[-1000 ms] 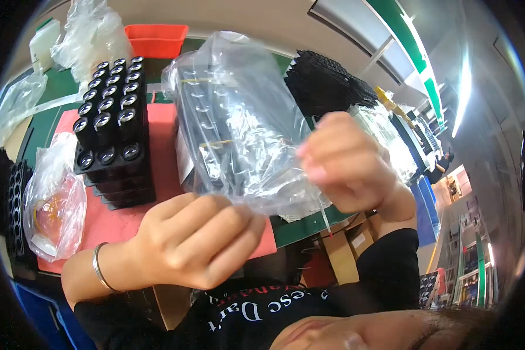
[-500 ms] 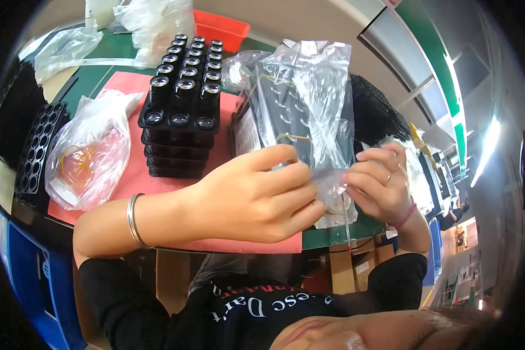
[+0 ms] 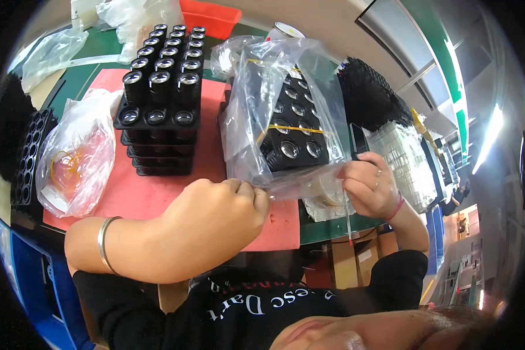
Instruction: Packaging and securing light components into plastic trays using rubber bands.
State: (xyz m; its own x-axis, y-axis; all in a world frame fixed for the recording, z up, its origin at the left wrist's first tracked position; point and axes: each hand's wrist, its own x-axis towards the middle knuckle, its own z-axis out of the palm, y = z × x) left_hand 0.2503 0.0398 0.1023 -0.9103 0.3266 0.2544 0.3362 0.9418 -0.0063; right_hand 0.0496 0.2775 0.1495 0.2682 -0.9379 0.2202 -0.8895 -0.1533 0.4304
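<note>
Fingertips of the left hand (image 3: 216, 219) are pinched together on the lower edge of a clear plastic bag (image 3: 286, 111), and the fingers of the right hand (image 3: 367, 189) are closed on the same edge further to the right, so the bag mouth is held stretched between the two grips. Just above the fingers, inside the bag, a black tray of lenses (image 3: 294, 131) bound with yellow rubber bands is seen, resting tilted on the red mat (image 3: 157, 192). The step in hand is judged to be the closing or folding of the bag's open end; for the next move, both pinches would need to be kept firm while the loose film is gathered, without the tray being tipped. Beyond the left fingers a stack of black trays with upright barrels (image 3: 160, 99) stands, and further left a second bag with rubber bands (image 3: 76, 157) lies. Whether the bag mouth is sealed cannot be told: the edge is hidden by the knuckles, and glare on the film blurs the tray's lower rows.
</note>
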